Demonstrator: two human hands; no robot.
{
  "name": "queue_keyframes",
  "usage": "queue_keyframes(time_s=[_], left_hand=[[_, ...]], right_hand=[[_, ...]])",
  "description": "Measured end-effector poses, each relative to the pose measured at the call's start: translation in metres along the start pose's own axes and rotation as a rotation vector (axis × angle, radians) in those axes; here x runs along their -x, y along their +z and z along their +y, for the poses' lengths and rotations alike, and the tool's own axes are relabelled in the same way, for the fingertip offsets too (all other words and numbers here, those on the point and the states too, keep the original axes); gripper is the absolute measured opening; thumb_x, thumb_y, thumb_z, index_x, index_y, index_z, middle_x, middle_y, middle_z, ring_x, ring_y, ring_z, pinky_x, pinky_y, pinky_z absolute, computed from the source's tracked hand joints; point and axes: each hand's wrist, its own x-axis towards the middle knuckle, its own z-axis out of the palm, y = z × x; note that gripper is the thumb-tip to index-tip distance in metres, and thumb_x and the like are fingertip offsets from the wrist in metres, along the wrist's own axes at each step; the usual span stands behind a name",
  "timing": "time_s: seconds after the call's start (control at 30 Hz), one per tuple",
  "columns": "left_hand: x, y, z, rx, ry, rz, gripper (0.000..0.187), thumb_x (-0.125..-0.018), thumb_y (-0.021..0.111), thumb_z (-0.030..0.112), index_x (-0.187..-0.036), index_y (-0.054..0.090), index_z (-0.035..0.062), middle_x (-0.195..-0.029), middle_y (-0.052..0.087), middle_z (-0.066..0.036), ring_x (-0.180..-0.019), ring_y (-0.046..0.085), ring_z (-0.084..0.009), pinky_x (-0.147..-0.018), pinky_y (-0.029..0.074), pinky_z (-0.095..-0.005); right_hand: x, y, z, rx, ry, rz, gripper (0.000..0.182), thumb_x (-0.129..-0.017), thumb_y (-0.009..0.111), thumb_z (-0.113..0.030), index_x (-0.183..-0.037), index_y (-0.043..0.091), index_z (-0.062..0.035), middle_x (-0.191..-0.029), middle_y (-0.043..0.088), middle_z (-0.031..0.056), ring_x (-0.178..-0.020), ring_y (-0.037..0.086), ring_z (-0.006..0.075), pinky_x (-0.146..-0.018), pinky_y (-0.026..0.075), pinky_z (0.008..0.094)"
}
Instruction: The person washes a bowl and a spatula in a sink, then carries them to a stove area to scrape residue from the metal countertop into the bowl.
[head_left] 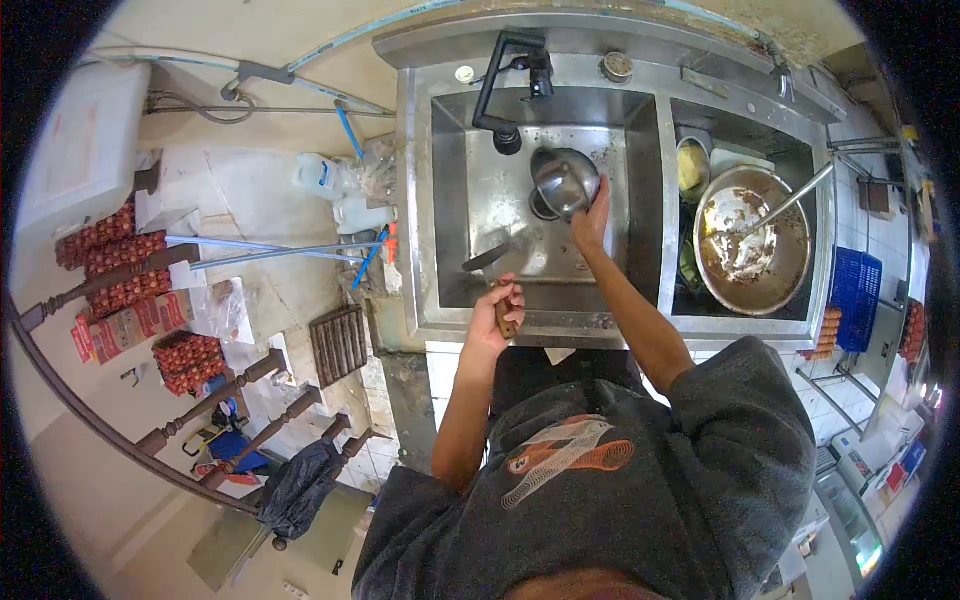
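Observation:
My right hand [592, 218] is closed on the side of a shiny metal bowl [562, 182], which is tilted over the sink basin [560, 262]. In my left hand [497, 312] is a wooden-handled spatula [488, 259]. Its dark flat end points up and to the left, over the front left of the basin, and its brown handle comes out below my fingers. The black faucet [507, 140] hangs above the basin, just left of the bowl.
To the right, a second basin holds a large dirty metal pot [765, 292] with a long-handled utensil [790, 202] and a smaller container [691, 165]. A blue crate [857, 300] stands farther right. Stacked egg trays [188, 362] and a wooden railing [225, 395] are on the left.

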Motion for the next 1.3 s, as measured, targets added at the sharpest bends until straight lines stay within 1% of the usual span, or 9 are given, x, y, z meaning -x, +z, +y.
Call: queue_keyframes(time_s=[0.17,0.27,0.37,0.57,0.7,0.73,0.97,1.23,1.3], left_hand=[[0.017,0.006,0.0,-0.135,0.007,-0.012,0.02,-0.085,0.053,0.006,-0.104,0.053,0.0108,-0.083,0.055,-0.005,-0.063,0.05,-0.012,-0.041,0.037,-0.0187],[0.03,0.011,0.012,-0.156,-0.011,0.034,0.019,-0.087,0.053,0.008,-0.105,0.051,0.0097,-0.08,0.052,-0.005,-0.06,0.047,-0.0111,-0.038,0.033,-0.0178],[0.052,0.007,0.021,-0.18,0.0,0.073,0.019,-0.088,0.054,0.011,-0.107,0.05,0.0091,-0.075,0.051,-0.003,-0.052,0.042,-0.0075,-0.035,0.03,-0.0172],[0.048,-0.022,0.037,-0.173,-0.069,-0.044,0.011,-0.088,0.056,0.014,-0.098,0.053,0.0113,-0.067,0.049,0.001,-0.045,0.039,-0.0052,-0.036,0.03,-0.0184],[0.027,-0.022,0.036,-0.224,-0.063,0.01,0.011,-0.087,0.059,0.015,-0.094,0.052,0.0126,-0.066,0.049,0.002,-0.043,0.037,-0.0043,-0.035,0.029,-0.0181],[0.025,-0.019,0.036,-0.224,-0.094,-0.007,0.013,-0.086,0.061,0.018,-0.092,0.052,0.0121,-0.067,0.049,0.001,-0.043,0.037,-0.0042,-0.035,0.029,-0.0182],[0.009,-0.001,0.017,-0.345,-0.052,0.037,0.017,-0.084,0.063,0.025,-0.084,0.053,0.0111,-0.06,0.043,0.004,-0.04,0.032,-0.0045,-0.035,0.025,-0.0192],[-0.034,0.078,0.002,-0.536,0.098,0.13,0.032,-0.078,0.067,0.042,-0.082,0.047,0.0177,-0.05,0.03,0.007,-0.037,0.027,-0.0061,-0.035,0.017,-0.0223],[-0.044,0.067,-0.009,-0.604,0.16,0.098,0.026,-0.076,0.071,0.027,-0.081,0.048,0.0161,-0.061,0.042,0.005,-0.042,0.032,-0.0051,-0.034,0.021,-0.0195]], right_hand=[[-0.026,0.068,0.047,-0.405,0.949,-0.361,0.043,-0.077,0.044,0.0,-0.12,0.042,0.0,-0.112,0.05,0.0183,-0.1,0.054,0.0331,-0.079,0.05,0.0425],[-0.039,0.105,0.054,-0.531,1.079,-0.521,0.033,-0.08,0.043,-0.003,-0.113,0.044,0.0007,-0.107,0.054,0.0159,-0.093,0.059,0.0304,-0.07,0.058,0.042],[-0.024,0.082,0.002,-1.05,1.265,-0.349,0.038,-0.079,0.042,0.0,-0.117,0.042,0.0003,-0.108,0.054,0.0192,-0.092,0.06,0.0325,-0.071,0.057,0.0438],[0.044,0.005,-0.058,-0.539,0.786,-0.193,0.053,-0.077,0.041,0.004,-0.128,0.034,-0.0028,-0.111,0.053,0.0223,-0.091,0.06,0.0372,-0.079,0.055,0.0491],[0.068,-0.033,-0.063,0.474,-0.02,0.039,0.068,-0.072,0.048,0.003,-0.136,0.029,-0.0061,-0.102,0.059,0.0194,-0.08,0.064,0.0299,-0.06,0.054,0.0419],[0.07,-0.041,-0.069,0.486,-0.031,0.086,0.066,-0.071,0.048,0.002,-0.134,0.033,-0.0055,-0.096,0.06,0.0211,-0.079,0.064,0.028,-0.052,0.05,0.0397],[0.079,-0.082,-0.106,-0.596,0.663,0.059,0.047,-0.077,0.039,-0.001,-0.124,0.041,-0.0035,-0.103,0.058,0.0161,-0.087,0.062,0.0266,-0.063,0.058,0.0368],[0.088,-0.106,-0.15,-0.825,0.872,-0.035,0.041,-0.079,0.042,-0.003,-0.119,0.04,0.0008,-0.109,0.05,0.0183,-0.093,0.059,0.0295,-0.073,0.057,0.0423],[0.088,-0.102,-0.14,-0.918,0.961,-0.151,0.043,-0.081,0.044,-0.004,-0.123,0.034,-0.0024,-0.112,0.046,0.0182,-0.094,0.057,0.03,-0.072,0.057,0.0442]])
